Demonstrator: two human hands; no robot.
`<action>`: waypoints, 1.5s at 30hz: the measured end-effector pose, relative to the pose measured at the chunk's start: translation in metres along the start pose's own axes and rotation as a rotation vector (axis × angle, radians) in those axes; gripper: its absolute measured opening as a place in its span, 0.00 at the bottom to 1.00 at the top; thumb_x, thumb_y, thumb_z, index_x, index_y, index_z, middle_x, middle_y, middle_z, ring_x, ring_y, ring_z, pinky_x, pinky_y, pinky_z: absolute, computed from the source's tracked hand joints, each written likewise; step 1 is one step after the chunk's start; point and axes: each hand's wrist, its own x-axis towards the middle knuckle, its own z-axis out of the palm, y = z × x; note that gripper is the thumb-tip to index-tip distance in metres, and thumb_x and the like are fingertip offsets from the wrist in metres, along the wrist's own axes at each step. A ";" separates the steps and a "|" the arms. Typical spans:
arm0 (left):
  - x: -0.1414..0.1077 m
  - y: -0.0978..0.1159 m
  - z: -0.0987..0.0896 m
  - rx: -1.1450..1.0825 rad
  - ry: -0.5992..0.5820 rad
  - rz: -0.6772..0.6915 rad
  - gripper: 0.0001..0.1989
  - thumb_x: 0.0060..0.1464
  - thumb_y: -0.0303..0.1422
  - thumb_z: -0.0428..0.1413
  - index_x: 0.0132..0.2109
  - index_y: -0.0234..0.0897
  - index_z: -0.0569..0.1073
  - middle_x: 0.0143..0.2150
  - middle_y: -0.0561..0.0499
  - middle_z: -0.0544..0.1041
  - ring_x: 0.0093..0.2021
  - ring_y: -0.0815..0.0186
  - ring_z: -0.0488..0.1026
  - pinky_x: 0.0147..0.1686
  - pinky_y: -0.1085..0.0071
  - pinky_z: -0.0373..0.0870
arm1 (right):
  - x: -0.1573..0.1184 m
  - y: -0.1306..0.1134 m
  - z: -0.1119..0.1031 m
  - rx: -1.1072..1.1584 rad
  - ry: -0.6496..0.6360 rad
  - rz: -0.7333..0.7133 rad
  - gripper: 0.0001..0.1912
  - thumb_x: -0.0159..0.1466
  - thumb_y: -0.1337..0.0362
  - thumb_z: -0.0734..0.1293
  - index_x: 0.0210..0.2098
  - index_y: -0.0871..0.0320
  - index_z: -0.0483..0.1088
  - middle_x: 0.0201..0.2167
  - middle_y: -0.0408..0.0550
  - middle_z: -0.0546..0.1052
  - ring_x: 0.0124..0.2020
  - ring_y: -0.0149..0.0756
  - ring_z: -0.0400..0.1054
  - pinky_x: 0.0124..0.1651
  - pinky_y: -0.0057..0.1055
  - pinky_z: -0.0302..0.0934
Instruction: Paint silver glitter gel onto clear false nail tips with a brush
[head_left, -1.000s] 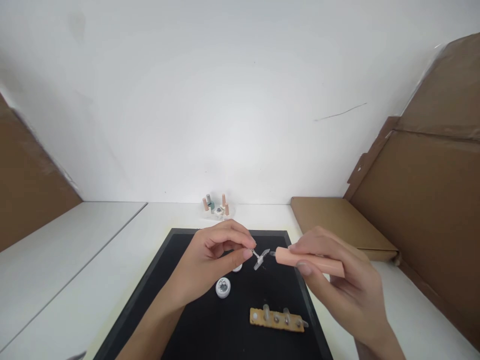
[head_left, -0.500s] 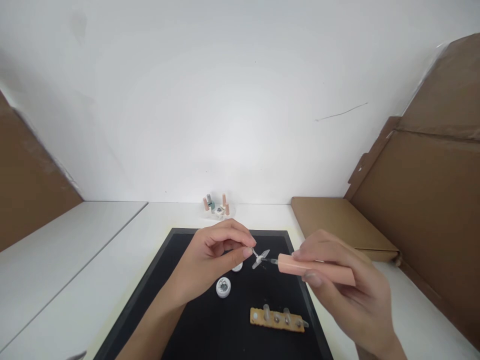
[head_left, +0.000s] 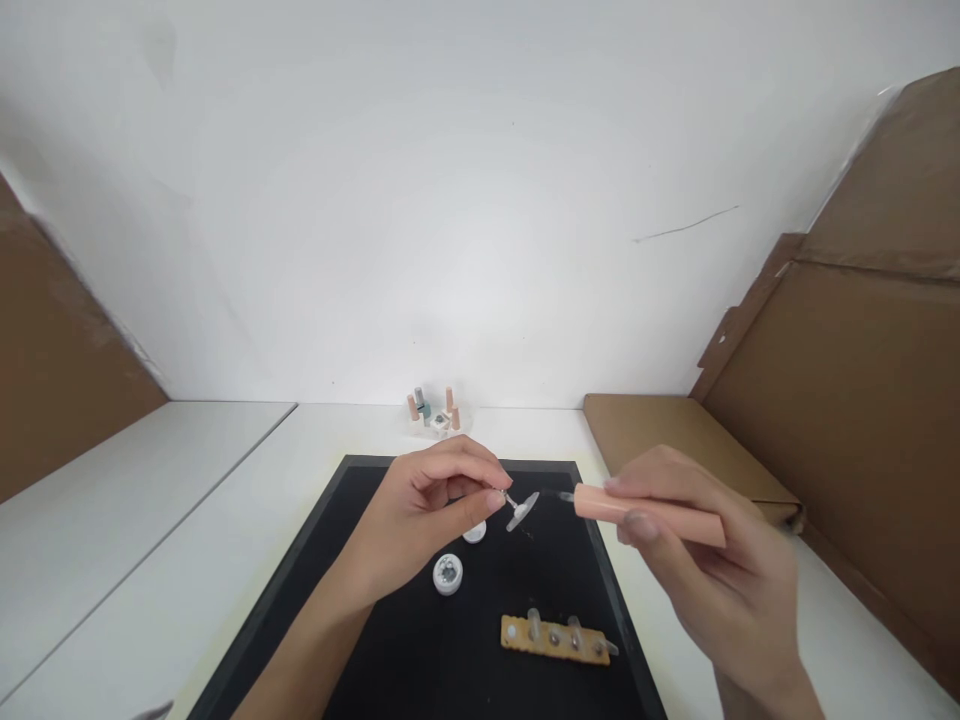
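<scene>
Thumb and fingers of my left hand pinch the thin stem of a small holder. At its end is a clear false nail tip, tilted over the black mat. My right hand grips the long pink cap of a nail polish brush between thumb and fingers. The brush points left, and its dark bristles are a short gap away from the nail tip. Below my left hand stands a small white jar with silvery bits in it. A second white round piece is partly hidden by that hand.
A tan biscuit-shaped nail stand with clear tips lies at the mat's front right. Several polish bottles stand in a clear holder by the wall. A flat cardboard box lies at the back right; cardboard panels flank the table.
My right hand has drawn the brush right and slightly up, off the nail tip. In my left hand, the nail tip has turned and now shows narrower.
</scene>
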 end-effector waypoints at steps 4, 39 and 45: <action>0.004 0.001 0.001 0.004 0.005 -0.017 0.08 0.55 0.25 0.62 0.36 0.43 0.83 0.35 0.52 0.75 0.32 0.71 0.69 0.30 0.77 0.66 | 0.003 -0.005 0.002 0.042 -0.059 -0.021 0.03 0.66 0.66 0.66 0.40 0.54 0.71 0.27 0.43 0.73 0.27 0.31 0.67 0.27 0.28 0.62; 0.006 0.001 0.001 -0.138 0.003 -0.153 0.03 0.55 0.29 0.63 0.35 0.40 0.83 0.29 0.55 0.78 0.29 0.74 0.72 0.32 0.80 0.69 | 0.003 -0.002 0.005 -0.039 0.047 -0.074 0.07 0.64 0.73 0.65 0.41 0.58 0.71 0.29 0.42 0.73 0.29 0.28 0.66 0.29 0.27 0.60; 0.009 0.003 0.004 -0.178 -0.005 -0.199 0.03 0.55 0.31 0.64 0.34 0.40 0.83 0.29 0.55 0.80 0.28 0.75 0.73 0.32 0.81 0.70 | 0.004 -0.006 0.006 0.004 -0.028 -0.103 0.06 0.66 0.68 0.65 0.43 0.56 0.70 0.29 0.43 0.75 0.30 0.31 0.68 0.29 0.27 0.65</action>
